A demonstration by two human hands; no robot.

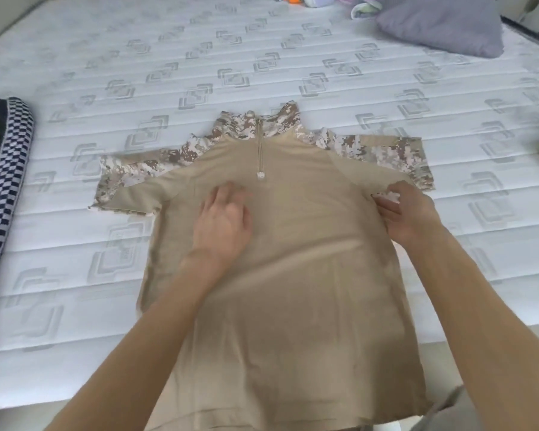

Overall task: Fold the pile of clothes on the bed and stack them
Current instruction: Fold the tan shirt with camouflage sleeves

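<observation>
Your right hand (408, 209) is pinching the shirt (274, 275) at the right armpit seam; your left hand (223, 219) is lying flat on its chest, holding nothing. Shirt is lying face up on the bed (199, 57), hem hanging over the near edge, so it's risking sliding off or bunching as you're pulling. Counting: one shirt, one checkered cloth (3, 169), one pillow (442, 23)

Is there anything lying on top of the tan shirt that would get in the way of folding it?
Nothing visible does. Only the left hand and right hand are on the shirt. The checkered cloth and gray pillow lie apart from it on the mattress.
</observation>
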